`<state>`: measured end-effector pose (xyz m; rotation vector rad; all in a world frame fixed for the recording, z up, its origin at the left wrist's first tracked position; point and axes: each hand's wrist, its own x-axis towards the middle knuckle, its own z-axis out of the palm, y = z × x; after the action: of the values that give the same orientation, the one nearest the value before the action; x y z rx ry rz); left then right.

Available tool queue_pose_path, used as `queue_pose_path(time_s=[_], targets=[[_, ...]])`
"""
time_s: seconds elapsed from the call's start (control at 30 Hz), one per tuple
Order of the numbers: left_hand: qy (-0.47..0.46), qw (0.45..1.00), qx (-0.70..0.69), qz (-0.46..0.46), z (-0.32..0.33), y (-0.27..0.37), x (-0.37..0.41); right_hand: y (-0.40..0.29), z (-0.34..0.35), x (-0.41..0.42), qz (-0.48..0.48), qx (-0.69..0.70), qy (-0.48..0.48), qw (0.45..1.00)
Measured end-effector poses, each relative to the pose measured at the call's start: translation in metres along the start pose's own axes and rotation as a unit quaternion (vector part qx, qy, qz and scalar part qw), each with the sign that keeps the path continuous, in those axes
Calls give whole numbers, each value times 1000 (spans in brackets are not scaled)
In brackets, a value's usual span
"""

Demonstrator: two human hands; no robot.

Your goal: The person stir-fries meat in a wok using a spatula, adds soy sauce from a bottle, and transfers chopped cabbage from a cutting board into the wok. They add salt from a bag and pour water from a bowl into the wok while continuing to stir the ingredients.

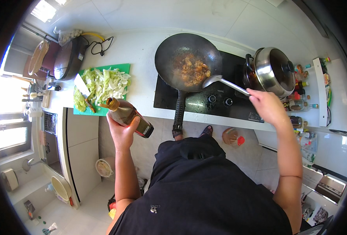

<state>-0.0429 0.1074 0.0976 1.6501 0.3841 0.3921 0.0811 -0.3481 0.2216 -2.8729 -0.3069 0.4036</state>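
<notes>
My left hand (122, 129) grips a dark sauce bottle (129, 116) with its mouth uncapped, tilted up toward the left. It is held in front of a green cutting board (127, 69). In my right hand (266, 105) is the handle of a steel ladle (213, 80), whose bowl rests at the near right rim of a black wok (167, 58). Browned, saucy food pieces (192, 70) lie in the wok, with faint steam over them. The wok sits on a black glass cooktop (197, 102), its handle (178, 114) pointing toward me.
Chopped cabbage (106, 80) and a cleaver (82, 85) lie on the board. A lidded steel pot (269, 73) stands right of the wok, with several seasoning bottles (299, 104) beyond it. A plastic jug (230, 136) with a red cap is on the floor, and a bucket (104, 167) stands at left.
</notes>
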Motion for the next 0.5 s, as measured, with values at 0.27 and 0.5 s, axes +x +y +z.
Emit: queue_pose_path(time_s=[0.27,0.5], targets=[[-6,1000,23,-17,3,4,-2,-41,102,62,14,-87,48,995],[19,1000,-4,-3,-3,9,-10,27,165,100,55,338,116,932]])
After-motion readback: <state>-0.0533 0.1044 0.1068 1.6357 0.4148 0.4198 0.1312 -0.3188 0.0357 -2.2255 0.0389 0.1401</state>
